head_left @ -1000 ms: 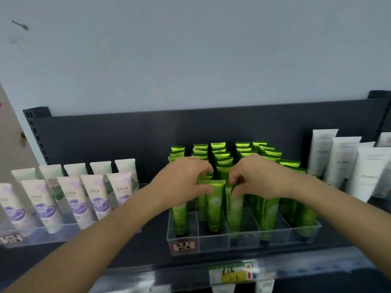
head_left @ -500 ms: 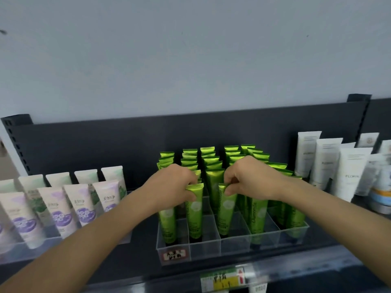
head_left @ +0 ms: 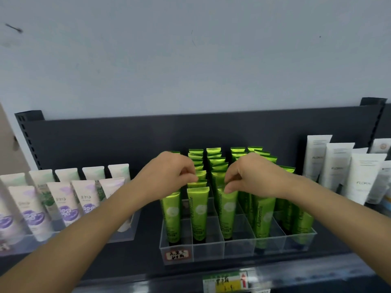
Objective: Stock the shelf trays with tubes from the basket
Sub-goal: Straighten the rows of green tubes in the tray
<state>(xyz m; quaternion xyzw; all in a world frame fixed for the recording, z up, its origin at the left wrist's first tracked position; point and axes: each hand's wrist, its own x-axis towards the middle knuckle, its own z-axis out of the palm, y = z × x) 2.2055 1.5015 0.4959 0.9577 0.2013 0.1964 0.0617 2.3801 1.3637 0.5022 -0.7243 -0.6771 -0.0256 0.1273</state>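
Green tubes (head_left: 262, 218) of glossy, metallic-looking plastic stand cap-down in a clear, hard-walled tray (head_left: 239, 249) split by thin dividers into narrow lanes, their flat crimped ends pointing up. The tray sits near the front edge of the matte dark shelf (head_left: 149, 240), with a handwritten label (head_left: 176, 254) on its front left corner. The left hand (head_left: 169, 174) has its fingers curled, pinching the crimped end of a second-row tube (head_left: 197, 183) in the second lane from the left. The right hand (head_left: 254, 176) pinches the crimp of the front tube (head_left: 227, 210) in the third lane. Pastel tubes (head_left: 63, 204) stand towards the shelf's left end, and white matte tubes (head_left: 336, 168) towards its right end.
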